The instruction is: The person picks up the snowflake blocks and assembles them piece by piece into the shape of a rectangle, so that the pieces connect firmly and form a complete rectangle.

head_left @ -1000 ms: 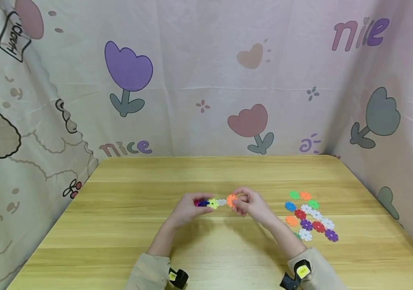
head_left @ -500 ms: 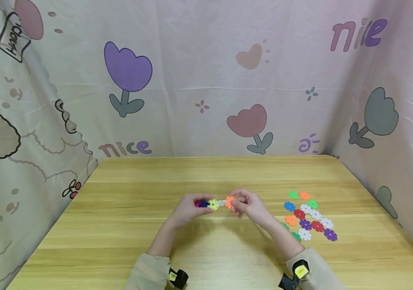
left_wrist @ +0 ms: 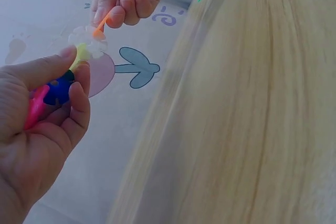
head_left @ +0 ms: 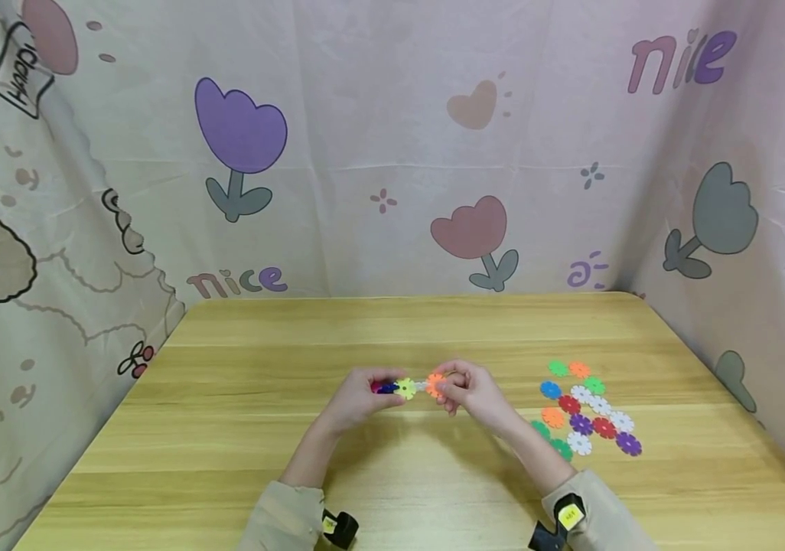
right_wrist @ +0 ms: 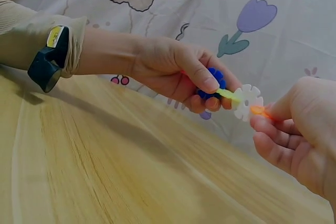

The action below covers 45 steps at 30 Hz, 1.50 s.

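Note:
My left hand (head_left: 353,399) holds a short chain of notched, flower-shaped plastic discs above the table, thumb and fingers around it. In the left wrist view a pink disc (left_wrist: 35,108) lies in the palm, followed by a blue disc (left_wrist: 58,92). From the fingertips a yellow disc (head_left: 405,389) sticks out, joined to a white disc (right_wrist: 248,102) that stands free between the hands. Between thumb and fingers, my right hand (head_left: 478,394) pinches an orange disc (head_left: 435,385), its edge right at the white disc's rim.
Several loose discs lie flat at the table's right, among them a blue disc (head_left: 550,390), a red disc (head_left: 569,404) and a purple disc (head_left: 629,443). The wooden table (head_left: 262,451) ends at the back against a printed cloth (head_left: 351,122).
My right hand has moved slightly left, bringing the orange disc up against the white one, with less of the white disc showing. The left hand has stayed in place.

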Each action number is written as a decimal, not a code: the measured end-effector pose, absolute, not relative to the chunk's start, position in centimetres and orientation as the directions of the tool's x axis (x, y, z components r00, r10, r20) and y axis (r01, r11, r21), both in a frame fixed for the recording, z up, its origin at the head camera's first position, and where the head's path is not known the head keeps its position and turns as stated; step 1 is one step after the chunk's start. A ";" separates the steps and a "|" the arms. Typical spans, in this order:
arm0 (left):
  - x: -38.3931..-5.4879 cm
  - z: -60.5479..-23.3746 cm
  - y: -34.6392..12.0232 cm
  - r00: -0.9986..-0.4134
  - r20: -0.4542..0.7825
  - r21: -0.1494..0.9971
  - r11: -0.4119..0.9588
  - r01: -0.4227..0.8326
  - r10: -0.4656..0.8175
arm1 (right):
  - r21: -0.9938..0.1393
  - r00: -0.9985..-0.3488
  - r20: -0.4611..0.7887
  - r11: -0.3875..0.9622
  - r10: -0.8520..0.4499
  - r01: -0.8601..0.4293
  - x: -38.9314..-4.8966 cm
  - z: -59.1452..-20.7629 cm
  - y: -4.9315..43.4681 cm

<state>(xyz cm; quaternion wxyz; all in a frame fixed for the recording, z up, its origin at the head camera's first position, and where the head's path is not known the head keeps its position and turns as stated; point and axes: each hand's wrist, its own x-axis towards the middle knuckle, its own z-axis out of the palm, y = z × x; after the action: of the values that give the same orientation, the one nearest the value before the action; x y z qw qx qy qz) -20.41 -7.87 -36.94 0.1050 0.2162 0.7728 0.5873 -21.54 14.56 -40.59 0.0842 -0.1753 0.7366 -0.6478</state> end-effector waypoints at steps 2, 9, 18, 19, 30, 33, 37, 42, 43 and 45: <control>-20.4 -37.0 -7.9 -0.885 0.087 0.953 0.222 0.208 0.458 | -0.983 -0.925 0.107 0.103 -0.365 -0.154 -21.6 -40.6 14.5; -20.9 -37.3 -8.1 -0.865 0.082 0.954 0.212 0.212 0.495 | -0.981 -0.935 0.088 0.132 -0.343 -0.141 -21.6 -40.6 14.4; -21.3 -37.8 -8.1 -0.833 0.090 0.955 0.190 0.227 0.545 | -0.980 -0.935 0.068 0.155 -0.347 -0.129 -21.6 -40.9 14.2; -21.5 -38.2 -8.1 -0.834 0.087 0.954 0.195 0.226 0.545 | -0.979 -0.935 0.068 0.155 -0.349 -0.129 -21.6 -41.0 14.2; -22.9 -40.8 -8.3 -0.840 0.055 0.945 0.243 0.218 0.540 | -0.973 -0.923 0.072 0.178 -0.379 -0.149 -21.3 -41.1 13.7; -22.9 -40.9 -8.3 -0.828 0.033 0.948 0.245 0.203 0.559 | -0.972 -0.922 0.064 0.184 -0.382 -0.144 -21.3 -41.3 13.6; -22.8 -41.0 -8.4 -0.824 -0.014 0.955 0.251 0.156 0.567 | -0.972 -0.921 0.060 0.188 -0.384 -0.142 -21.3 -41.5 13.5; -22.8 -41.2 -8.4 -0.817 -0.040 0.959 0.252 0.131 0.575 | -0.971 -0.921 0.056 0.194 -0.386 -0.141 -21.1 -41.4 13.5; -22.8 -41.2 -8.4 -0.816 -0.043 0.959 0.254 0.129 0.577 | -0.971 -0.921 0.056 0.195 -0.386 -0.141 -21.1 -41.4 13.5; -22.8 -41.2 -8.3 -0.815 -0.050 0.959 0.257 0.123 0.577 | -0.972 -0.921 0.051 0.194 -0.387 -0.135 -21.1 -41.4 13.5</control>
<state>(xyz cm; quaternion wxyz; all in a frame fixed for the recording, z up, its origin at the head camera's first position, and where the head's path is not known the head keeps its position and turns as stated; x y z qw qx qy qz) -22.84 -8.33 -41.24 0.2008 0.2282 0.7669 0.5652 -21.10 13.50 -41.40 0.1027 -0.1704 0.7660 -0.6113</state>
